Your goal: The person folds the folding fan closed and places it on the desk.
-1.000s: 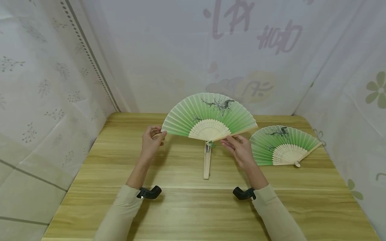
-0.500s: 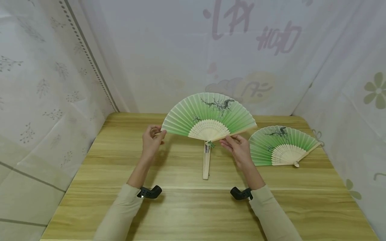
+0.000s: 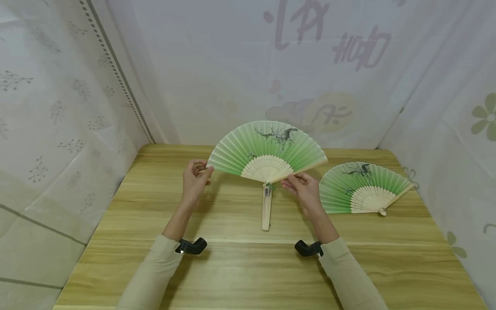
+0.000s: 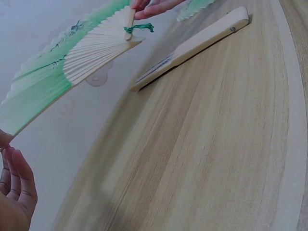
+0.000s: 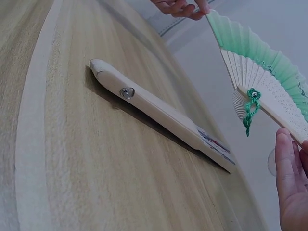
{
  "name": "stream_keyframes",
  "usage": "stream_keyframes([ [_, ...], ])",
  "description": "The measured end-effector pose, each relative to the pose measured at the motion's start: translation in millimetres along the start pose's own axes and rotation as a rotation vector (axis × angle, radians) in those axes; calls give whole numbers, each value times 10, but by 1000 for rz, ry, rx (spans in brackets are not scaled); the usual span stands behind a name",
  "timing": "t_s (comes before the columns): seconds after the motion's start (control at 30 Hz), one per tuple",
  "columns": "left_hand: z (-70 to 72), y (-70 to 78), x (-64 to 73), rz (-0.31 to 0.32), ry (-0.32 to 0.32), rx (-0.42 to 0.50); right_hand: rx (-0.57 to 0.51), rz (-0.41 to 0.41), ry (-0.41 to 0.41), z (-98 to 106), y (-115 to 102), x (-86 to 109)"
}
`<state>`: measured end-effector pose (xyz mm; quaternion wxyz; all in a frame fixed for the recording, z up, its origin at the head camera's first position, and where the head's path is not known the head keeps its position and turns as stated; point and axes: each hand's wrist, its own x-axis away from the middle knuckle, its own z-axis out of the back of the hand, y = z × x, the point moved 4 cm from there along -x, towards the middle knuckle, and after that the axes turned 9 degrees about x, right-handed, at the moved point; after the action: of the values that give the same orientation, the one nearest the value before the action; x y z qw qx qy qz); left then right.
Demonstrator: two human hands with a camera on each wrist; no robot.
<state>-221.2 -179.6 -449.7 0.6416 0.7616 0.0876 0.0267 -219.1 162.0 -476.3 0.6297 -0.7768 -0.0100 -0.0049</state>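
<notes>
A green and white folding fan [image 3: 267, 146] is spread wide and held up off the table, with a dark branch painted on its leaf. My left hand [image 3: 195, 181] pinches its left end between thumb and fingers. Along the right edge stick, near the pivot, my right hand [image 3: 308, 193] pinches it. A green cord [image 5: 252, 103] hangs from the pivot. Below it a folded fan [image 3: 266, 211] with pale sticks lies on the table; the right wrist view shows its rivet and a patterned end.
On the right of the wooden table [image 3: 240, 275] lies another spread green fan [image 3: 368, 189], close beside my right forearm. Patterned cloth walls [image 3: 217, 77] stand behind the table and at both sides.
The held fan's right end has come slightly inward and down, with my right hand shifting a little left. My left hand keeps nearly the same place and both grips hold.
</notes>
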Motion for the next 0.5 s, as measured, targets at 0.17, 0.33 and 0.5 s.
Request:
stream_keyframes([
  [0.17, 1, 5, -7, 24, 4, 11, -2, -1, -1, -19, -10, 3],
  [0.33, -20, 101, 29, 37, -7, 18, -9, -8, -4, -43, -28, 5],
  [0.5, -91, 292, 125, 27, -23, 1, -1, -2, -3, -43, -26, 4],
])
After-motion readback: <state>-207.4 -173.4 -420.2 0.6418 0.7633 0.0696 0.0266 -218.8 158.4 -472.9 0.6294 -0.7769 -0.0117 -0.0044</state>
